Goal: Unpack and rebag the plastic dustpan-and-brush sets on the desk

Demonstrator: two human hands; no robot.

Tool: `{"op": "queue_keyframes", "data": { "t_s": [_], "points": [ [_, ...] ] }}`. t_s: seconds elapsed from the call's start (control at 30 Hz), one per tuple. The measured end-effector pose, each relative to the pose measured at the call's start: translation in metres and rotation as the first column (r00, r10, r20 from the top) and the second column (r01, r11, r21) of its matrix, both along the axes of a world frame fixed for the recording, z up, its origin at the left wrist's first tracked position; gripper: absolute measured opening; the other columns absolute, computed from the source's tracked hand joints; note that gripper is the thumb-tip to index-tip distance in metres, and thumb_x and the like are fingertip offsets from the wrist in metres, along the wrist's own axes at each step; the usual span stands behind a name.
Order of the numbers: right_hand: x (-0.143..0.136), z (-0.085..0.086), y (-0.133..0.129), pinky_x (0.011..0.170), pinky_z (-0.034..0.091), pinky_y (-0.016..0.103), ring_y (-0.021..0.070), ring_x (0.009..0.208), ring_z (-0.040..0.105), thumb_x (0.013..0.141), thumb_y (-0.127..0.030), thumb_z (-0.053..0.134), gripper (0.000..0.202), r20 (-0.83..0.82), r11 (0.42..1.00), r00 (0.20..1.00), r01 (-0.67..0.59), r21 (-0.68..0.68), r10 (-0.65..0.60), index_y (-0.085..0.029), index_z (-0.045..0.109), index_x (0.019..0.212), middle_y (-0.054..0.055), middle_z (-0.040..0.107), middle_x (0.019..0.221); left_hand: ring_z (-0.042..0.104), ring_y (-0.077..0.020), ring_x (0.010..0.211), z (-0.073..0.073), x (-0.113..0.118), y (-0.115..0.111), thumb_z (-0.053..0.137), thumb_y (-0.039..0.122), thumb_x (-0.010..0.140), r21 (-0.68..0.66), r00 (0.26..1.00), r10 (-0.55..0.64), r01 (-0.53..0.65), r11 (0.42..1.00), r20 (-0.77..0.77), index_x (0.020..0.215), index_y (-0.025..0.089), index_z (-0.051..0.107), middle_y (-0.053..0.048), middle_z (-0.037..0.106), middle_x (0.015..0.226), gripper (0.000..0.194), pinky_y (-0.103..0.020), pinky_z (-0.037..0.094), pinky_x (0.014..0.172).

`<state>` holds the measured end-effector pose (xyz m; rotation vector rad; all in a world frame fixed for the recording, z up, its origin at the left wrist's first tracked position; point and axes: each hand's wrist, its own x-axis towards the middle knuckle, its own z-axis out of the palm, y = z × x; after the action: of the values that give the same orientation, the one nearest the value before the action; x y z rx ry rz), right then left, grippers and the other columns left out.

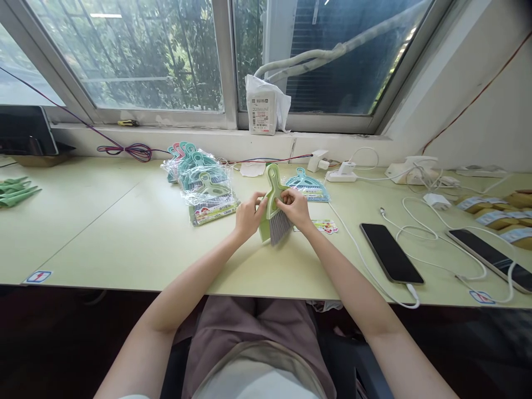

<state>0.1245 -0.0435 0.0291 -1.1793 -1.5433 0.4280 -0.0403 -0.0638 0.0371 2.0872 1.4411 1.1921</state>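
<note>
A green dustpan and a small green brush with grey bristles stand upright together over the table. My left hand grips the dustpan's left edge between thumb and fingers. On the other side, my right hand pinches the brush just above its bristles. Behind my right hand lies a bagged teal set, and a colourful printed card is partly hidden under my right wrist. Several wrapped sets are piled left of my left hand.
Two phones with white cables lie on the right of the table. Yellow-brown wrapped items sit at the far right, green pieces at the far left. Chargers line the wall; a white packet stands on the sill.
</note>
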Motion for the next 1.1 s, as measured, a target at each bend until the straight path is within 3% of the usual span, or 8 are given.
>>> {"op": "queue_keyframes", "data": {
  "t_s": [0.17, 0.27, 0.37, 0.5, 0.63, 0.83, 0.93, 1.1],
  "points": [
    [0.002, 0.001, 0.0, 0.056, 0.033, 0.025, 0.0105, 0.059, 0.038, 0.068, -0.034, 0.064, 0.019, -0.037, 1.0, 0.999, -0.02, -0.01, 0.019, -0.02, 0.051, 0.066, -0.005, 0.043, 0.064, 0.057, -0.014, 0.06, -0.007, 0.001, 0.01, 0.039, 0.043, 0.097, -0.033, 0.999, 0.002, 0.0, 0.999, 0.054, 0.107, 0.02, 0.064, -0.001, 0.07, 0.073, 0.035, -0.023, 0.034, 0.06],
    [0.0, 0.005, -0.006, 0.055, 0.033, 0.024, 0.01, 0.059, 0.039, 0.069, -0.032, 0.061, 0.015, -0.102, 0.993, 0.988, -0.118, 0.004, 0.118, -0.021, 0.051, 0.07, -0.005, 0.043, 0.067, 0.057, -0.0158, 0.062, -0.012, -0.015, 0.031, 0.042, 0.036, 0.095, -0.113, 0.981, 0.17, -0.159, 0.981, 0.098, 0.095, 0.017, 0.066, -0.003, 0.066, 0.07, 0.031, -0.025, 0.035, 0.06],
    [0.001, 0.012, -0.013, 0.054, 0.035, 0.024, 0.0102, 0.058, 0.042, 0.074, -0.036, 0.058, 0.016, -0.117, 0.991, 0.984, -0.133, 0.02, 0.135, -0.022, 0.052, 0.077, -0.004, 0.045, 0.071, 0.056, -0.0163, 0.064, -0.012, -0.036, 0.05, 0.042, 0.033, 0.094, -0.065, 0.951, 0.285, -0.279, 0.958, 0.117, 0.094, 0.016, 0.066, -0.002, 0.063, 0.069, 0.03, -0.025, 0.036, 0.063],
    [0.013, 0.025, -0.017, 0.062, 0.039, 0.027, 0.0121, 0.061, 0.046, 0.076, -0.037, 0.06, 0.017, 0.182, 0.976, 0.965, 0.165, 0.144, -0.19, -0.021, 0.055, 0.077, -0.001, 0.052, 0.075, 0.06, -0.0174, 0.073, -0.008, -0.042, 0.054, 0.04, 0.035, 0.095, -0.087, 0.981, 0.192, -0.189, 0.978, 0.029, 0.098, 0.016, 0.068, -0.005, 0.068, 0.078, 0.035, -0.025, 0.04, 0.068],
    [0.028, 0.035, -0.02, 0.068, 0.039, 0.029, 0.0188, 0.077, 0.056, 0.079, -0.038, 0.058, 0.017, 0.542, 0.917, 0.745, 0.37, 0.15, -0.389, -0.021, 0.061, 0.081, 0.004, 0.063, 0.083, 0.063, -0.0231, 0.093, -0.011, -0.034, 0.049, 0.043, 0.031, 0.092, -0.194, 0.95, 0.086, -0.149, 0.969, -0.301, 0.1, 0.017, 0.071, -0.009, 0.072, 0.096, 0.032, -0.029, 0.043, 0.078],
    [0.035, 0.028, -0.017, 0.078, 0.044, 0.035, 0.0301, 0.099, 0.064, 0.08, -0.036, 0.056, 0.032, 0.893, 0.806, 0.432, 0.569, -0.161, -0.126, -0.012, 0.071, 0.095, 0.019, 0.07, 0.099, 0.064, -0.0236, 0.101, -0.016, -0.038, 0.047, 0.042, 0.026, 0.092, -0.19, 0.846, -0.002, -0.117, 0.975, -0.533, 0.101, 0.02, 0.073, -0.01, 0.073, 0.106, 0.034, -0.03, 0.045, 0.086],
    [0.039, 0.022, -0.012, 0.082, 0.046, 0.037, 0.0325, 0.104, 0.065, 0.081, -0.036, 0.056, 0.039, 0.915, 0.746, 0.404, 0.609, -0.269, 0.0, -0.008, 0.072, 0.102, 0.022, 0.07, 0.106, 0.063, -0.0239, 0.103, -0.017, -0.04, 0.047, 0.041, 0.022, 0.091, -0.15, 0.818, 0.002, -0.108, 0.983, -0.575, 0.102, 0.019, 0.073, -0.011, 0.071, 0.11, 0.034, -0.031, 0.045, 0.088],
    [0.046, 0.018, -0.007, 0.081, 0.047, 0.037, 0.0322, 0.102, 0.066, 0.084, -0.035, 0.055, 0.037, 0.908, 0.714, 0.419, 0.637, -0.292, -0.003, -0.008, 0.072, 0.104, 0.022, 0.069, 0.11, 0.063, -0.0237, 0.102, -0.02, -0.039, 0.047, 0.042, 0.023, 0.091, -0.132, 0.814, 0.023, -0.122, 0.984, -0.581, 0.103, 0.019, 0.072, -0.011, 0.07, 0.11, 0.032, -0.032, 0.046, 0.087]
  ]
}}
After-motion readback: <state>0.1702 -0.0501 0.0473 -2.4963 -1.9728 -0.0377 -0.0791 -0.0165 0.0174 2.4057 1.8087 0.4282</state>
